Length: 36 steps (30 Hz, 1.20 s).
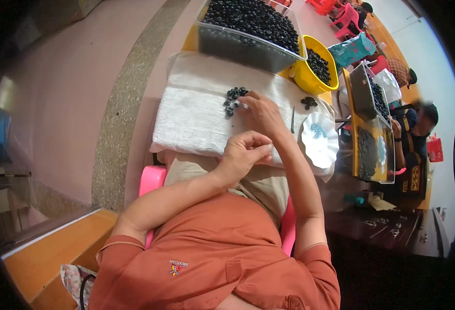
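Observation:
My left hand [244,154] is closed in a pinch above the near edge of a white cloth-covered work surface [186,116]. Whatever sits between its thumb and forefinger is too small to make out. Farther forward, my right hand [263,111] has its bent fingers at the right side of a loose pile of small black ring-like parts [232,97]. Its fingertips are close together, and I cannot see what is in them. Right of this hand lie a smaller cluster of black parts [308,103], a thin dark pointed tool [293,120] and a white scalloped dish [328,150] with small blue bits.
A clear tub [238,39] full of black parts stands beyond the cloth. Beside it is a yellow basin [302,77] holding more. At the right, another person [418,121] sits by a table with clear bins [364,103]. A pink chair [152,178] is under me.

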{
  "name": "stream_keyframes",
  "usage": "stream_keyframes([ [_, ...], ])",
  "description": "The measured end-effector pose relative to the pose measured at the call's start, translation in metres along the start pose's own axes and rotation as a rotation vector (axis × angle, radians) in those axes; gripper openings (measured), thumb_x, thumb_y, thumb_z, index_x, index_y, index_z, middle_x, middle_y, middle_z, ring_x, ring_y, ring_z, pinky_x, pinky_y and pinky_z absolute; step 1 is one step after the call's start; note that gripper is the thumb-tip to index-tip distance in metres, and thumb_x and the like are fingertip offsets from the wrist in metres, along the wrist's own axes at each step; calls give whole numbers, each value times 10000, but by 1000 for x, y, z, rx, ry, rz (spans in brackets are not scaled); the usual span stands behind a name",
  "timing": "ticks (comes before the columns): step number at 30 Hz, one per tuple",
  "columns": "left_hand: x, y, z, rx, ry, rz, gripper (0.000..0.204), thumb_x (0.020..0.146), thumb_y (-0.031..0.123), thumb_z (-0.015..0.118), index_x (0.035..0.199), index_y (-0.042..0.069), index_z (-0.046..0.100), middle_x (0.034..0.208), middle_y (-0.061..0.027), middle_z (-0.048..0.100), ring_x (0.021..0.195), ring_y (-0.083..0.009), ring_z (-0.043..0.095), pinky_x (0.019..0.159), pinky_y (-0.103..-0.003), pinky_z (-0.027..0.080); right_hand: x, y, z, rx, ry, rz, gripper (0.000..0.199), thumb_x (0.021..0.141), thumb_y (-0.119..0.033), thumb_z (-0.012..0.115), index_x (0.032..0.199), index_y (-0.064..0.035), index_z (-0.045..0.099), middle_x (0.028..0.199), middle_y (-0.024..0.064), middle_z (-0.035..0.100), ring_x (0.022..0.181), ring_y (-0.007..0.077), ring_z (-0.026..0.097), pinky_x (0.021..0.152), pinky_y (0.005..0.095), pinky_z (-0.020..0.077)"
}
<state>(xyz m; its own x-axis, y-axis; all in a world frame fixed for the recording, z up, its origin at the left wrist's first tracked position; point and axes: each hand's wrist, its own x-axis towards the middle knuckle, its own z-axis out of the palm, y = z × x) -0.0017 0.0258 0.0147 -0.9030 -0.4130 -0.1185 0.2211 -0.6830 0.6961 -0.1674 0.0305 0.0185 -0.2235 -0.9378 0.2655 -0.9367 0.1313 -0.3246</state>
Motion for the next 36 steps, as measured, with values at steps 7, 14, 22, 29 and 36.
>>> stream_keyframes([
  [7, 1, 0, -2, -11, -7, 8, 108, 920, 52, 669, 1016, 7, 646, 882, -47, 670, 778, -108, 665, 740, -247, 585, 5, -4, 8, -31, -57, 30, 190, 868, -213, 639, 1009, -110, 715, 1024, 120, 654, 913, 333, 643, 788, 421, 518],
  [14, 0, 2, -2, -1, 24, -14, 98, 916, 55, 676, 996, 10, 644, 885, -44, 669, 772, -114, 664, 731, -251, 588, -3, 0, 7, -6, -15, -43, 152, 857, -164, 624, 936, -53, 690, 966, 135, 649, 922, 337, 631, 784, 422, 514],
  [22, 1, 0, -4, -47, 24, -22, 102, 907, 59, 689, 986, 15, 642, 884, -42, 664, 762, -103, 658, 723, -246, 592, -3, 1, 4, -55, -31, -94, 97, 825, -135, 639, 835, -40, 653, 873, 104, 648, 869, 316, 611, 768, 417, 513],
  [29, 2, 1, -6, -18, 60, -6, 102, 901, 54, 696, 978, 17, 640, 879, -40, 663, 756, -98, 655, 706, -241, 590, -3, 4, 8, -15, 20, -189, 114, 766, -104, 673, 871, -61, 679, 881, 69, 658, 851, 280, 611, 760, 376, 517],
  [36, 2, 6, -5, 0, 83, -21, 105, 899, 58, 699, 978, 25, 637, 862, -32, 663, 746, -100, 662, 693, -234, 586, -12, 13, -9, 156, 97, -139, 167, 786, -29, 655, 951, -44, 678, 935, 112, 656, 868, 303, 646, 753, 359, 514],
])
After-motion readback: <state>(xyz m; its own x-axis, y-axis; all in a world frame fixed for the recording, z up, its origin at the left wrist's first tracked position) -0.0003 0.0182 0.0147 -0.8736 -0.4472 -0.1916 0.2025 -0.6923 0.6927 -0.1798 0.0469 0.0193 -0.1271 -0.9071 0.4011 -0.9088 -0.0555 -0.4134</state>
